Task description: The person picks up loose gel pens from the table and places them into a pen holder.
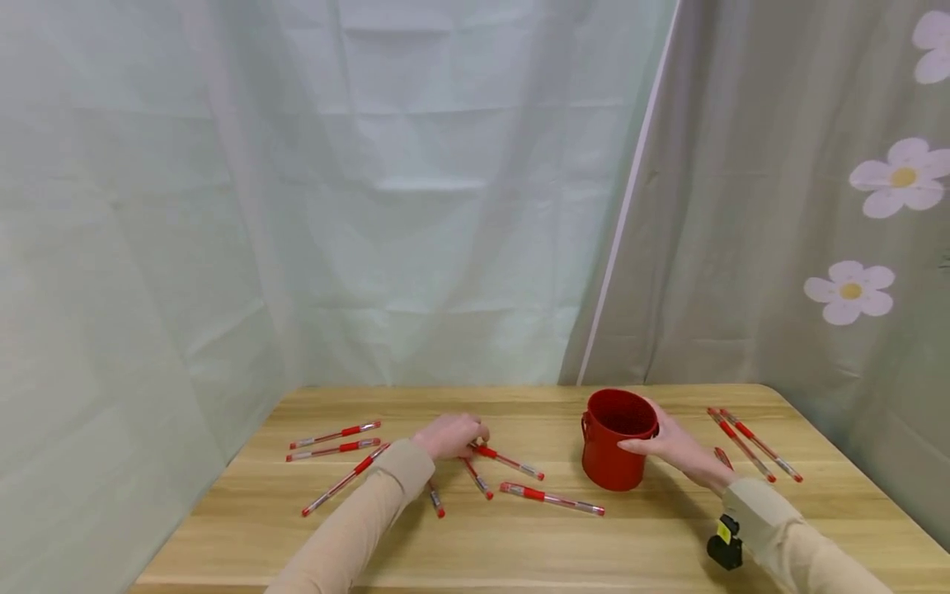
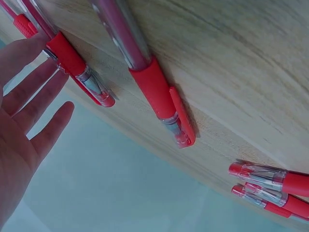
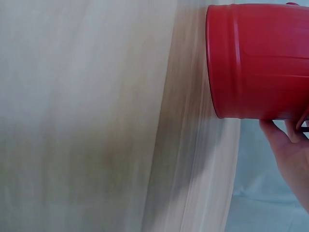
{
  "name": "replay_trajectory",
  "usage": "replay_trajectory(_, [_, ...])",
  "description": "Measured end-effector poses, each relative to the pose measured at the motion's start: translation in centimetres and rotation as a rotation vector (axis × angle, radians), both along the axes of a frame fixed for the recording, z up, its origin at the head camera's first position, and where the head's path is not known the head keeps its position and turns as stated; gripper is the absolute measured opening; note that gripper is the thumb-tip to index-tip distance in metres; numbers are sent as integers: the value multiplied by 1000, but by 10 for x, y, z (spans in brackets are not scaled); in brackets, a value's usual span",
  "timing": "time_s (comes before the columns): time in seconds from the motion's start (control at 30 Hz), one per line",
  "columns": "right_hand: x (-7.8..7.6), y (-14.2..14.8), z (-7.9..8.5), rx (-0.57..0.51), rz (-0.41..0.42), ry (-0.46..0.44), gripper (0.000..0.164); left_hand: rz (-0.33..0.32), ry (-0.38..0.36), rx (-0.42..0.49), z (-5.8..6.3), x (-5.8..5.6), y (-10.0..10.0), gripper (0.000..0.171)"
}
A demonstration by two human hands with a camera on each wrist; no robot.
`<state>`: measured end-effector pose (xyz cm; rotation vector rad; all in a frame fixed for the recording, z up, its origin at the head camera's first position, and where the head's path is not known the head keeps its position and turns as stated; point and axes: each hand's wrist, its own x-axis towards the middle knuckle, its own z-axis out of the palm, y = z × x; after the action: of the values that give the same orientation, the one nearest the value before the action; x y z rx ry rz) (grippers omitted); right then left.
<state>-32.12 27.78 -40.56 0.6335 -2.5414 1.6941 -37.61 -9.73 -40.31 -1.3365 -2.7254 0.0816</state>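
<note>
Grip, right hand [image 1: 679,450]: thumb laid across the front of the red bucket [image 1: 610,462], fingers wrapped behind its right side, clasping the body. Judged purpose: to steady it against sliding or tipping while its mouth faces up. Bucket location: upright, right of the tabletop's [image 1: 557,553] middle, nearer the far edge than the near one.

Left hand [image 1: 449,436]: low over the pens left of the bucket. Left wrist view shows thumb and fingertips at one pen [image 2: 70,55] beside its rubber sleeve, the outermost finger spread apart. Whether the pinch is closed cannot be told.

Remaining stock: left pens [image 1: 349,447] lie singly toward the left edge; right pens [image 1: 745,431] lie side by side toward the right edge. Such spacing probably leaves each barrel easy to grasp.
</note>
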Motion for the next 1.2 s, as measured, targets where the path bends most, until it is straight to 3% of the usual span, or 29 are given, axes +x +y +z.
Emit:
replay_trajectory(0.27, [0,-8,0,5,-4,-4,70,1,-14,16,-5,-3,0,18])
replay_trajectory(0.7, [-1,-11,4,20,-24,29,70,14,-20,29,2,-5,3,18])
replay_trajectory(1.2, [2,-11,0,25,-41,25,70,26,-31,21,-2,-8,6,21])
